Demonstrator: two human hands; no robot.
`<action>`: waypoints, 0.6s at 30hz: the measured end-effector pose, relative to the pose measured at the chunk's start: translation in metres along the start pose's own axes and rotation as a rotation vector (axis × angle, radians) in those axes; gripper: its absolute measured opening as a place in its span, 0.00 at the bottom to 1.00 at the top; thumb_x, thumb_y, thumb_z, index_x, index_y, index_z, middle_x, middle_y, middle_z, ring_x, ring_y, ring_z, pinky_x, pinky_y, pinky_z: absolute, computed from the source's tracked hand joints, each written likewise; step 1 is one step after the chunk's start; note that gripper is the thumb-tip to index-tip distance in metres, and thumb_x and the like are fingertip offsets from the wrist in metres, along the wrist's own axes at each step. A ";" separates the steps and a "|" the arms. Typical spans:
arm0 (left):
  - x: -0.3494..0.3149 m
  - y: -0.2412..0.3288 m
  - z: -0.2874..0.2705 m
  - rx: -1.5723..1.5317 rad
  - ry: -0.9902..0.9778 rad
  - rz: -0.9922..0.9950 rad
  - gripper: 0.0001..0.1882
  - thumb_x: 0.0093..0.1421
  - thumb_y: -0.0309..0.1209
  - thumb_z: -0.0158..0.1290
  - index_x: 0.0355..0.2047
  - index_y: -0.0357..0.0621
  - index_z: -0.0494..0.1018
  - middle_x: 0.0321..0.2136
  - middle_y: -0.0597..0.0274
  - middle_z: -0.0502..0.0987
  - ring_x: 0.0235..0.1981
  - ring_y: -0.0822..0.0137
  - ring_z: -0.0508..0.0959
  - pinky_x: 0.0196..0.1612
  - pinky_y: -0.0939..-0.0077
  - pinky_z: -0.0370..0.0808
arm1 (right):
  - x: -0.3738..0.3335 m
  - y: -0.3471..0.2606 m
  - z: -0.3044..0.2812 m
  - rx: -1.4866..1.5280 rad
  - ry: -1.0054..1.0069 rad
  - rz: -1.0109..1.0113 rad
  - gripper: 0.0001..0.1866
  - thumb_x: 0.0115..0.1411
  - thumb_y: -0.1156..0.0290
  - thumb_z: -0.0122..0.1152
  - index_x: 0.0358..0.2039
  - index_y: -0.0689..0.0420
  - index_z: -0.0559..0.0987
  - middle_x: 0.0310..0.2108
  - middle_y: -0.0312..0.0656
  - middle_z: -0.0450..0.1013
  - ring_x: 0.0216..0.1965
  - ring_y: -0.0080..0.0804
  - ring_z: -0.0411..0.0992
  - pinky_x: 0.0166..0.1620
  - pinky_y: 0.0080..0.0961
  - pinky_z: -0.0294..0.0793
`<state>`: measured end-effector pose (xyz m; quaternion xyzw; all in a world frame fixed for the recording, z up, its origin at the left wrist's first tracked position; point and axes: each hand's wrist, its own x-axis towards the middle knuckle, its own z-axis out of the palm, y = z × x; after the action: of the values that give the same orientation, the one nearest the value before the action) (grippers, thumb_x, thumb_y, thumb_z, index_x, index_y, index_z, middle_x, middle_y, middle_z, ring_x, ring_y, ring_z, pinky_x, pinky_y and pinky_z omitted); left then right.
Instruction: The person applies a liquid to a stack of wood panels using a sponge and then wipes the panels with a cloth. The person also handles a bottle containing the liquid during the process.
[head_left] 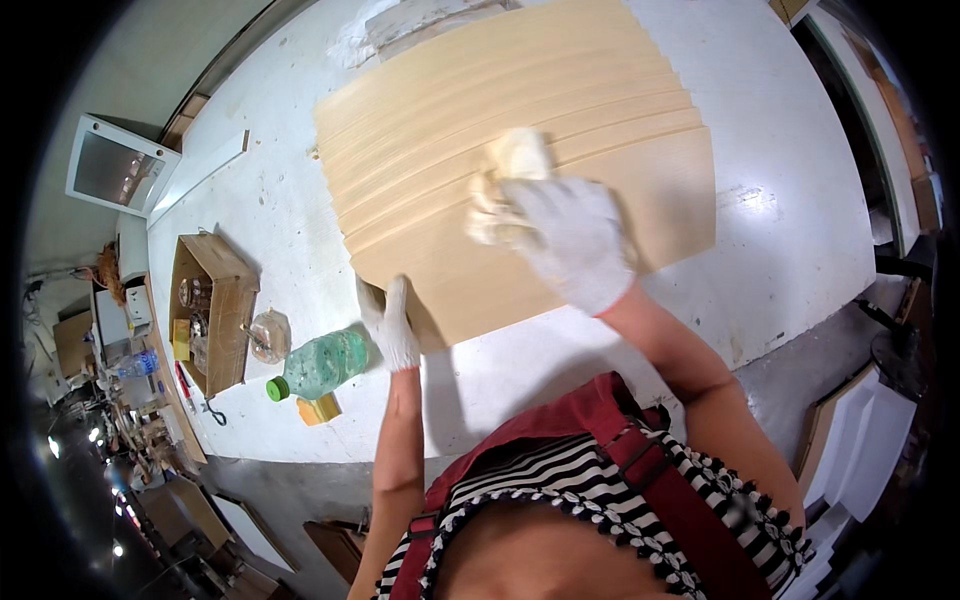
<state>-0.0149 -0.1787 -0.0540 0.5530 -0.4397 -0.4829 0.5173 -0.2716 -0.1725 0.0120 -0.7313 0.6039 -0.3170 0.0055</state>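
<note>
Several thin, pale wood-coloured sheets lie fanned on the white table, their long edges overlapping in steps. My right hand, in a white work glove, presses a crumpled cream cloth onto the nearest sheet; hand and cloth are slightly blurred. At the near left corner of that sheet, my gloved left hand grips the edge, its thumb on top and the other fingers partly hidden. Left of this hand lies a green-tinted plastic bottle with a green cap, on its side.
Beside the bottle are a clear jar and a yellow sponge. An open cardboard box holding glass jars stands at the table's left edge. A screen and a white strip are farther back. White panels lean at the right.
</note>
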 end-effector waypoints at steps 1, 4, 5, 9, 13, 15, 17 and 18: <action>-0.013 0.004 0.009 0.061 0.034 0.098 0.31 0.60 0.23 0.51 0.62 0.31 0.56 0.62 0.46 0.59 0.59 0.59 0.64 0.62 0.68 0.58 | -0.014 0.021 -0.009 -0.030 -0.024 0.057 0.23 0.46 0.65 0.63 0.46 0.54 0.74 0.40 0.38 0.71 0.40 0.38 0.67 0.44 0.38 0.66; -0.065 0.001 0.017 0.003 0.287 -0.006 0.30 0.59 0.23 0.50 0.61 0.28 0.57 0.59 0.44 0.63 0.62 0.55 0.62 0.64 0.66 0.56 | -0.050 0.057 -0.022 -0.103 -0.051 0.102 0.26 0.48 0.63 0.62 0.50 0.52 0.74 0.42 0.38 0.71 0.43 0.38 0.67 0.47 0.39 0.64; -0.079 0.001 0.014 0.042 0.355 -0.036 0.29 0.59 0.24 0.51 0.60 0.27 0.57 0.58 0.44 0.63 0.59 0.55 0.65 0.62 0.66 0.59 | -0.057 0.061 -0.023 -0.145 -0.058 0.095 0.27 0.49 0.61 0.62 0.52 0.51 0.73 0.43 0.37 0.70 0.45 0.37 0.66 0.47 0.39 0.63; -0.111 -0.018 -0.021 0.016 0.761 -0.058 0.28 0.55 0.27 0.55 0.54 0.27 0.62 0.45 0.49 0.70 0.47 0.60 0.70 0.53 0.64 0.69 | -0.052 0.051 -0.018 -0.146 0.028 0.150 0.30 0.47 0.58 0.64 0.52 0.51 0.72 0.48 0.39 0.68 0.50 0.40 0.65 0.48 0.41 0.63; -0.102 -0.016 -0.048 0.168 0.940 -0.040 0.29 0.59 0.34 0.55 0.54 0.25 0.61 0.45 0.49 0.69 0.47 0.58 0.70 0.54 0.62 0.68 | -0.050 0.052 0.005 -0.075 0.085 0.151 0.34 0.42 0.57 0.69 0.51 0.54 0.73 0.51 0.42 0.67 0.51 0.43 0.66 0.48 0.42 0.64; -0.092 -0.010 -0.062 0.290 0.833 -0.013 0.34 0.59 0.39 0.56 0.59 0.29 0.59 0.50 0.48 0.68 0.48 0.63 0.70 0.54 0.68 0.67 | -0.057 0.058 0.017 -0.053 0.127 0.086 0.33 0.45 0.57 0.66 0.53 0.52 0.71 0.49 0.41 0.68 0.51 0.38 0.65 0.46 0.40 0.64; -0.077 -0.009 -0.055 0.309 0.852 0.099 0.34 0.59 0.40 0.57 0.58 0.30 0.59 0.51 0.48 0.68 0.49 0.63 0.70 0.55 0.67 0.67 | -0.061 0.061 0.020 -0.031 0.149 0.103 0.33 0.45 0.58 0.66 0.54 0.52 0.71 0.48 0.40 0.68 0.50 0.38 0.65 0.45 0.39 0.64; -0.071 -0.007 -0.052 0.332 0.877 0.208 0.35 0.58 0.41 0.58 0.58 0.31 0.60 0.52 0.49 0.68 0.49 0.63 0.71 0.55 0.66 0.67 | -0.062 0.062 0.020 -0.001 0.165 0.119 0.34 0.45 0.60 0.66 0.54 0.52 0.71 0.47 0.40 0.69 0.49 0.37 0.66 0.44 0.38 0.64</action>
<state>0.0264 -0.1006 -0.0557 0.7329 -0.3040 -0.0731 0.6043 -0.3212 -0.1420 -0.0565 -0.6654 0.6450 -0.3749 -0.0260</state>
